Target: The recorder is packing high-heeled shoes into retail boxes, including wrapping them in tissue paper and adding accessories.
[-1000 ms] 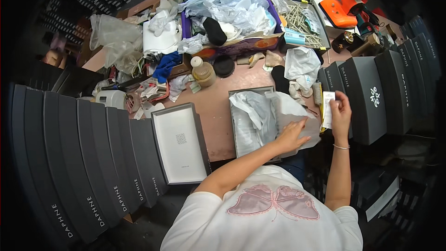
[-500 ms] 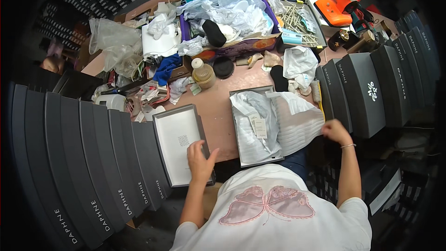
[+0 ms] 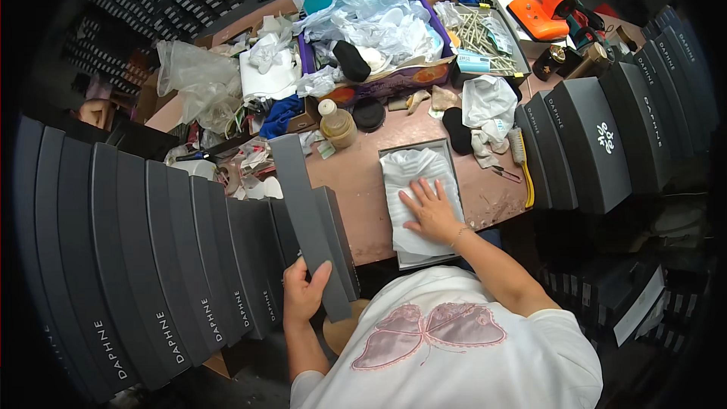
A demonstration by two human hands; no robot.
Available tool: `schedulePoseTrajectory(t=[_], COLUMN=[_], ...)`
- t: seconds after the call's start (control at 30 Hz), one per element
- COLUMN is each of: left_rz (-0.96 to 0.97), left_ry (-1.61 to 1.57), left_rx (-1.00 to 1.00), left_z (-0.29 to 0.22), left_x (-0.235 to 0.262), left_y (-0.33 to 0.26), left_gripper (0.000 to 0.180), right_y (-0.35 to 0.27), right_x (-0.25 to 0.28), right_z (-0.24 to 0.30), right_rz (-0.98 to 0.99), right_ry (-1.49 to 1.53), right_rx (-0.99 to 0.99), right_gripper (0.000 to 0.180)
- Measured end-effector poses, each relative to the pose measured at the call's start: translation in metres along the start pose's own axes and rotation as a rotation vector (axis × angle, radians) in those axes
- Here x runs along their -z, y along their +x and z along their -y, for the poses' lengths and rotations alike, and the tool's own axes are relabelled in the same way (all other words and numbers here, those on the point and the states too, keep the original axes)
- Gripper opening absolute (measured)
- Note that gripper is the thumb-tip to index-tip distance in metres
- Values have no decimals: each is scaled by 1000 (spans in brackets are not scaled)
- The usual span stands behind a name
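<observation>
My left hand (image 3: 304,291) is closed around the lower end of a dark grey shoe box lid (image 3: 309,231), which stands tilted on its edge above the table's left side. In the middle lies an open shoe box (image 3: 424,261), its white padded wrapping sheet (image 3: 401,174) folded over the contents. Flat on that sheet rests my right hand (image 3: 433,210), fingers spread, pressing near the middle of the box. Whatever is inside the box is hidden under the sheet.
Rows of grey shoe boxes (image 3: 170,273) flank me on the left, with more boxes (image 3: 587,144) on the right. A yellow-handled brush (image 3: 524,170) lies right of the open box. Behind stand a bottle (image 3: 338,125), a purple carton (image 3: 397,82) of crumpled tissue and a tray of sticks (image 3: 485,34).
The padded sheet has been folded from the right over the box, hiding the tag and tissue. My right hand moved left onto it. My left hand took hold of the lid and raised it.
</observation>
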State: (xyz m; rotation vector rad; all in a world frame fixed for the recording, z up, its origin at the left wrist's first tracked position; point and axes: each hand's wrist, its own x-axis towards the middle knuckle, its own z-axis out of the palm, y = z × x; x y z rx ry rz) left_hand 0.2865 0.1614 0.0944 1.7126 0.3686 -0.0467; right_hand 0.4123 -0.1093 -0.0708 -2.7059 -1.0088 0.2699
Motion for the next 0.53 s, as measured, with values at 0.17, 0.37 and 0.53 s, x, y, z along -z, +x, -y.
schedulePoseTrajectory(t=[0.17, 0.37, 0.53], left_rz=[282, 165, 103], left_ry=[-668, 273, -10], left_rx=[-17, -302, -198], left_z=[11, 114, 159], left_x=[-32, -142, -176], left_y=[5, 69, 82], left_gripper=[43, 53, 59], right_y=[-27, -63, -39], right_x=[78, 34, -8], right_z=[-4, -74, -55], right_rz=[-167, -216, -370], right_ry=[1019, 1149, 841], right_rx=[-148, -629, -398], right_gripper=[75, 52, 62])
